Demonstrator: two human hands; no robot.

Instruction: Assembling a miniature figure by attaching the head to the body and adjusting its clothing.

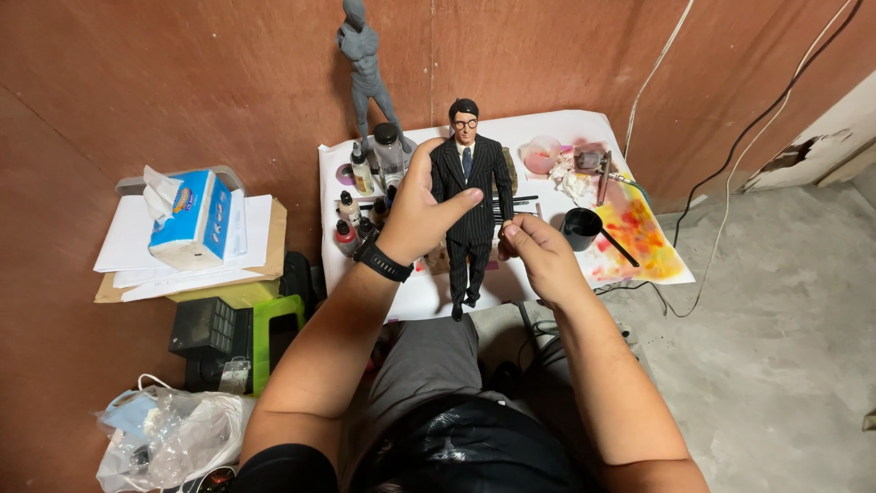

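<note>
Suited figure [470,196] at centre frame, upright, held above white table [547,128]. Left hand [420,212] at figure's 9 o'clock, wrapped round torso: thumb across the front at waist, other fingers hidden behind the body. Black wristband [381,261] at 7 o'clock of that hand. Right hand [538,248] at figure's 4 o'clock, fingertips pinched together at the figure's sleeve end; cannot tell what sits between them, too small. Figure's near arm partly covered by left palm; feet hang at 6 o'clock, past table edge.

Grey statue [363,64] at 11 o'clock of figure, against wall, base hidden behind bottles [370,183]. Bottles bunched at 9 o'clock, several blocked by left hand. Black cup [580,226] at 3 o'clock with dark stick poking out. Paint-stained sheet [639,237] at 4 o'clock. Pink dish [540,155] at 2 o'clock, crumpled tissue and small tools beside it, hard to make out. Tissue box [196,219] on paper stack at far 9 o'clock. Green stool [274,333] at 8 o'clock, half hidden. Plastic bag [173,434] at 7 o'clock, cut by frame edge. Cables [730,164] down wall at 2 o'clock. Lap in dark plastic at 6 o'clock, cropped.
</note>
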